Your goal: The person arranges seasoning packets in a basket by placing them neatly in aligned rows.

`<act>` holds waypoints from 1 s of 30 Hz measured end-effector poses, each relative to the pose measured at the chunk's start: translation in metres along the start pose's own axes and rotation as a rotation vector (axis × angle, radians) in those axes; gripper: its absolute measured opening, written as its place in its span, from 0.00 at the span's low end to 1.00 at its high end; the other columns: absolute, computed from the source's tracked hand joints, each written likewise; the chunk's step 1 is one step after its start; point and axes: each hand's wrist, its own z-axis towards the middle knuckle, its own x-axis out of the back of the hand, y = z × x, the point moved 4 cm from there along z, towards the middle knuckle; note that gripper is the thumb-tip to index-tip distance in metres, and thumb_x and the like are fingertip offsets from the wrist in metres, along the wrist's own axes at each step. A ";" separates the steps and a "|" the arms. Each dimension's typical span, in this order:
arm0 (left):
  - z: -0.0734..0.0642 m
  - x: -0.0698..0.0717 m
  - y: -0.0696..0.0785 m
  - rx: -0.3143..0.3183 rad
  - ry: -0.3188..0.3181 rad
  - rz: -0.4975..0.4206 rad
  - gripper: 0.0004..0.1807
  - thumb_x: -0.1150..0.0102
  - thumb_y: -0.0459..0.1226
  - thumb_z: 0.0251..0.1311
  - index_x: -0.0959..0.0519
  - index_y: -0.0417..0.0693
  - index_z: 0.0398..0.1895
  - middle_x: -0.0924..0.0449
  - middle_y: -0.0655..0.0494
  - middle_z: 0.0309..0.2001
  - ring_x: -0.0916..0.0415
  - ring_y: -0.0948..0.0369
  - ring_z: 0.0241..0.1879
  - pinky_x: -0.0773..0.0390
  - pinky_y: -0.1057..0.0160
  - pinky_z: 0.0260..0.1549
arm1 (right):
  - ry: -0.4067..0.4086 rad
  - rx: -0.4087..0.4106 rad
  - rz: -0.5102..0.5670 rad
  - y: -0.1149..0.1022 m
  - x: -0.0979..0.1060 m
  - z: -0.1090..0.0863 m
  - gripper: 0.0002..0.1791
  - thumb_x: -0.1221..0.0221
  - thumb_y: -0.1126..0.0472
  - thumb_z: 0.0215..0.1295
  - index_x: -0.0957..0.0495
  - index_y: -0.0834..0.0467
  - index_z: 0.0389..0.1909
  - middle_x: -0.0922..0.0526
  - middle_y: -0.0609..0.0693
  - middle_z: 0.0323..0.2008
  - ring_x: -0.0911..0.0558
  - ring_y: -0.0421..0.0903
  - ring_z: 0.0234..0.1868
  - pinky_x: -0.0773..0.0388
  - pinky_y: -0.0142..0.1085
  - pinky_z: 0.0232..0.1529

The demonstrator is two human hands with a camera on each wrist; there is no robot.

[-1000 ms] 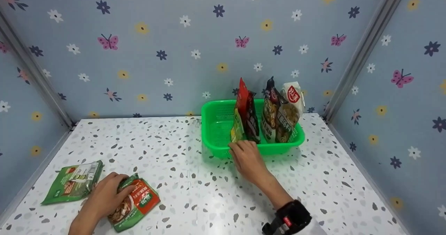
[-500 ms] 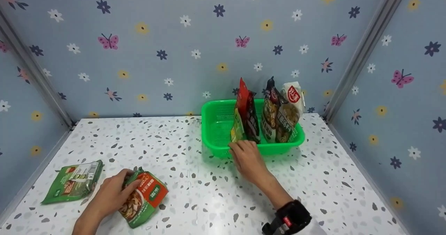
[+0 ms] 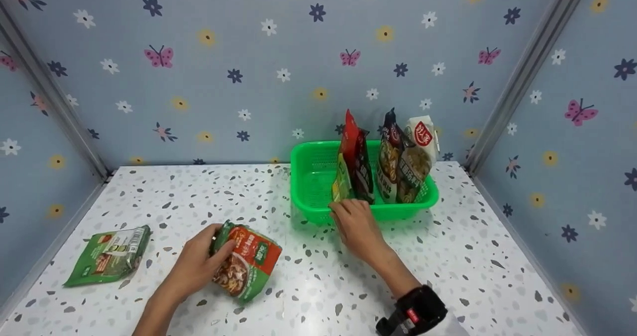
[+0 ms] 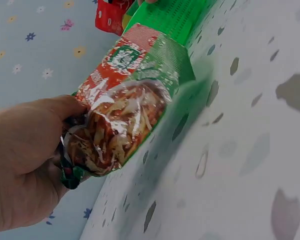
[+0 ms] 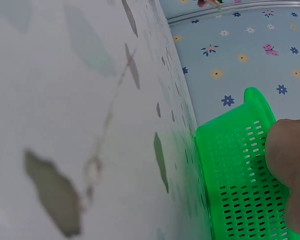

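My left hand (image 3: 196,264) pinches a green and red food packet (image 3: 256,259) by one end, thumb on its printed face. In the left wrist view that packet (image 4: 122,100) is tilted above the table, showing a picture of a shredded dish. My right hand (image 3: 359,229) grips the front rim of a green plastic basket (image 3: 311,207), fingers bent over the edge; the right wrist view has the thumb (image 5: 287,155) outside the perforated wall. Inside the basket stand a yellow-green packet (image 3: 342,181), a red bag (image 3: 350,144), a dark bag (image 3: 388,162) and a white-topped bag (image 3: 418,164).
Another green packet (image 3: 107,256) lies flat at the table's left. The speckled white table (image 3: 209,196) meets a flower-patterned wall (image 3: 214,67) right behind the basket, with side walls left and right.
My left hand has carried the green and red packet rightward and away from me, towards the basket. The right hand stays on the basket's rim. The head view has shifted slightly.
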 end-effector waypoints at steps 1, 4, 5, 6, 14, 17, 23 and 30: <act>0.001 -0.003 0.005 0.006 0.003 -0.038 0.21 0.37 0.42 0.84 0.23 0.40 0.70 0.11 0.46 0.52 0.14 0.58 0.47 0.12 0.60 0.48 | -0.004 -0.001 0.000 0.000 0.000 0.000 0.14 0.37 0.58 0.84 0.14 0.57 0.63 0.08 0.52 0.51 0.11 0.52 0.53 0.19 0.46 0.57; 0.005 -0.012 0.020 0.009 0.022 -0.153 0.18 0.38 0.42 0.85 0.24 0.44 0.68 0.12 0.48 0.48 0.17 0.62 0.42 0.15 0.66 0.41 | -0.018 -0.006 0.001 0.001 0.001 0.001 0.15 0.37 0.58 0.85 0.15 0.58 0.64 0.08 0.53 0.51 0.12 0.52 0.53 0.19 0.46 0.58; 0.005 -0.015 0.025 0.007 0.028 -0.190 0.17 0.38 0.42 0.85 0.24 0.45 0.68 0.13 0.48 0.48 0.18 0.62 0.42 0.16 0.66 0.40 | -0.028 -0.007 0.002 0.001 0.001 0.001 0.15 0.38 0.57 0.86 0.15 0.58 0.64 0.08 0.53 0.52 0.12 0.53 0.54 0.19 0.47 0.58; 0.006 -0.018 0.030 0.005 0.034 -0.230 0.18 0.39 0.43 0.85 0.25 0.46 0.68 0.13 0.47 0.49 0.18 0.61 0.42 0.16 0.66 0.41 | -0.041 -0.012 0.004 0.001 0.002 0.001 0.16 0.39 0.56 0.86 0.15 0.58 0.66 0.09 0.53 0.53 0.12 0.53 0.55 0.19 0.47 0.59; 0.012 -0.034 0.070 0.019 0.074 -0.531 0.26 0.38 0.44 0.85 0.29 0.46 0.78 0.18 0.42 0.59 0.17 0.55 0.54 0.12 0.64 0.51 | -0.141 -0.070 0.220 0.005 0.014 0.001 0.24 0.43 0.53 0.90 0.22 0.60 0.77 0.14 0.60 0.69 0.17 0.60 0.72 0.22 0.58 0.76; 0.016 -0.040 0.084 0.019 0.084 -0.601 0.25 0.37 0.43 0.85 0.28 0.45 0.76 0.18 0.43 0.58 0.16 0.55 0.55 0.11 0.63 0.52 | -0.130 -0.103 0.333 0.007 0.024 0.003 0.25 0.43 0.55 0.90 0.23 0.60 0.78 0.17 0.61 0.73 0.19 0.61 0.75 0.21 0.61 0.77; 0.024 -0.052 0.110 0.019 0.073 -0.754 0.23 0.37 0.42 0.85 0.31 0.47 0.74 0.19 0.44 0.62 0.14 0.53 0.62 0.10 0.59 0.57 | -0.029 -0.139 0.490 0.008 0.047 0.011 0.21 0.43 0.59 0.89 0.21 0.62 0.75 0.16 0.61 0.72 0.17 0.59 0.74 0.17 0.61 0.73; 0.028 -0.065 0.132 0.000 0.083 -0.895 0.25 0.40 0.40 0.86 0.36 0.47 0.76 0.20 0.42 0.68 0.17 0.53 0.66 0.11 0.58 0.62 | 0.105 -0.186 0.726 -0.004 0.079 0.016 0.22 0.54 0.64 0.93 0.19 0.57 0.74 0.12 0.53 0.70 0.15 0.52 0.74 0.17 0.47 0.75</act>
